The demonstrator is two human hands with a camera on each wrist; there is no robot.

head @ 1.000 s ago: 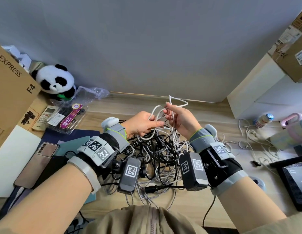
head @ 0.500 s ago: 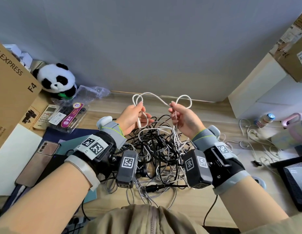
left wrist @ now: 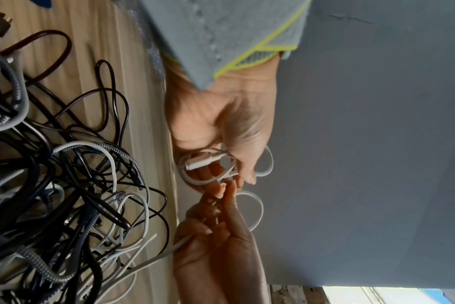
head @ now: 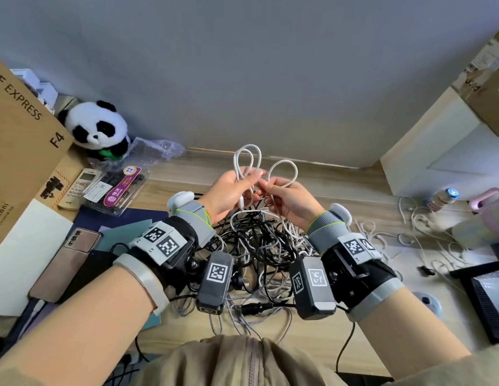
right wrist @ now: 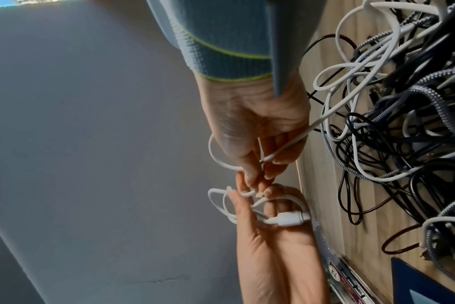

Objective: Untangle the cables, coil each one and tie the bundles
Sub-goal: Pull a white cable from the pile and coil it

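A white cable [head: 247, 160] is lifted above a tangled heap of black, white and braided cables [head: 256, 246] on the wooden desk. My left hand [head: 249, 176] grips a small coil of it, with the white plug [left wrist: 200, 162] lying across the curled fingers. My right hand [head: 266, 188] pinches a second loop [head: 284, 174] of the same cable right beside the left fingertips. In the right wrist view the cable runs from my right hand [right wrist: 257, 174] down into the heap [right wrist: 403, 123], and the plug [right wrist: 288, 220] sits in the left palm.
A cardboard box [head: 17, 121], panda plush [head: 96, 126], remote [head: 81, 185], plastic package [head: 117, 188] and phone [head: 67, 263] crowd the left. At the right are a white box [head: 443, 151], a bottle [head: 440, 196], loose white cables [head: 415, 227] and a black tray [head: 485, 296].
The hands, apart half a second ago with the cable stretched between them, have come together. The left hand now holds a taller double loop next to the right hand's loop.
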